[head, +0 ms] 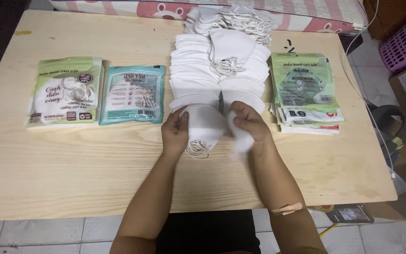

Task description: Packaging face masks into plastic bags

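My left hand (175, 133) and right hand (246, 123) each grip a side of a white mask (205, 126) above the tabletop (71, 164), just before the mask stacks (198, 70); packets (306, 94) lie right.

Both bare forearms reach forward, converging. Left hand (175, 133) and right hand (247, 123) sit close together, fingers curled inward, pinching. Adhesive strip on right forearm.
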